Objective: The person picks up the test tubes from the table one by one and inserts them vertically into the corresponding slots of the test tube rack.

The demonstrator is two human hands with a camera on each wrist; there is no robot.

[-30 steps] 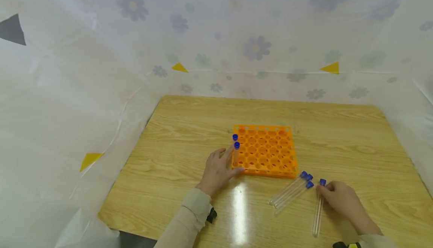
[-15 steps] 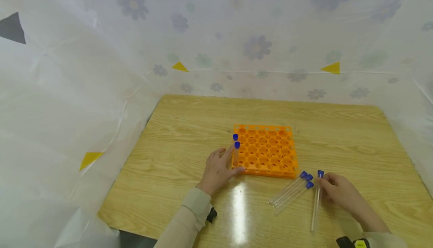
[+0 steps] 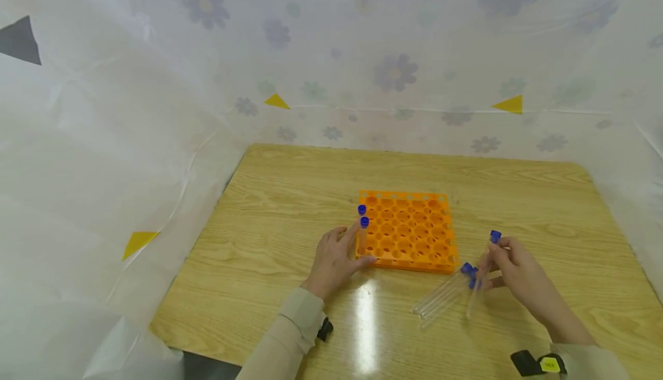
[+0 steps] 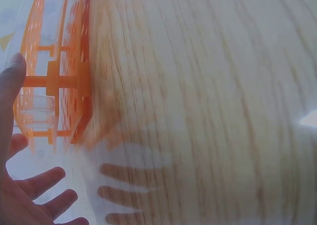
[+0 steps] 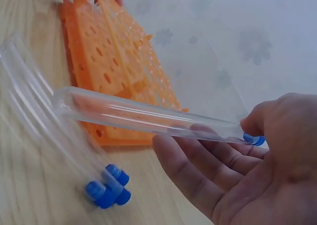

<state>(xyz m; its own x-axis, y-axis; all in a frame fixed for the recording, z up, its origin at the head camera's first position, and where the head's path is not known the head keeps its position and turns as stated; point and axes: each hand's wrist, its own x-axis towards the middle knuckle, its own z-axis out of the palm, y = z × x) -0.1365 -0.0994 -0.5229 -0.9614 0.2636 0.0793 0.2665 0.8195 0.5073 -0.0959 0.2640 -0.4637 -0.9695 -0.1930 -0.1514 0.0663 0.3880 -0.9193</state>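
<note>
An orange test tube rack [image 3: 406, 233] lies on the wooden table, with two blue-capped test tubes [image 3: 364, 233] upright at its left edge. My left hand [image 3: 334, 259] rests at the rack's near left corner, its thumb at the front side and the fingers spread fairly straight. In the left wrist view the thumb [image 4: 15, 71] touches the rack. To the right of the rack my right hand [image 3: 520, 273] pinches a clear test tube [image 5: 148, 117] near its blue cap. This tube is tilted, cap end up, above the table. Several capped tubes [image 3: 440, 297] lie just below it.
White sheeting with a faint flower pattern [image 3: 396, 72] walls the table [image 3: 290, 196] at the back and sides. Yellow triangles [image 3: 507, 105] are stuck on it. The table's left edge drops off near the left sleeve [image 3: 287, 334].
My right hand has lifted its test tube off the table and moved it away from me, tilting it over the lying tubes. The left hand and the rack stay in place.
</note>
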